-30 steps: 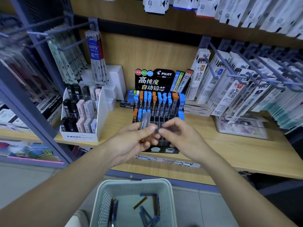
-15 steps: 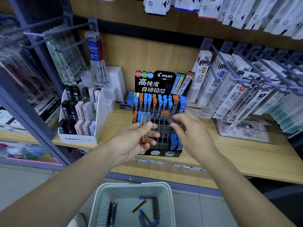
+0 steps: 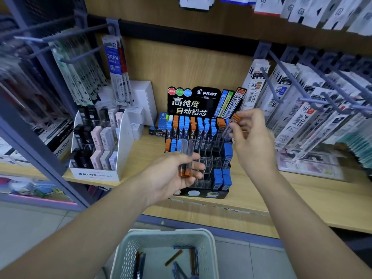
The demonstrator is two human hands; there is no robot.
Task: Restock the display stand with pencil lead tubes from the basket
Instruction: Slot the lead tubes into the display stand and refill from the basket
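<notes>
The black Pilot display stand [image 3: 203, 103] sits on the wooden shelf, its slots partly filled with blue- and orange-capped lead tubes. My left hand [image 3: 171, 174] grips two orange-capped tubes [image 3: 186, 160] upright in front of the stand's lower rows. My right hand [image 3: 251, 141] pinches one orange-capped tube [image 3: 231, 125] at the stand's upper right corner, beside the back row. The pale green basket [image 3: 128, 252] is below, with several loose tubes lying in it.
A white Mono eraser display [image 3: 96, 174] stands left of the stand. Metal hooks with hanging refill packs [image 3: 314, 109] jut out on the right, close to my right hand. More hooks and packs [image 3: 80, 77] hang at the left. The shelf edge [image 3: 221, 210] runs below the stand.
My right hand took one tube from the bundle in my left hand and carried it up and right to the stand's back row. My left hand stayed nearly still.
</notes>
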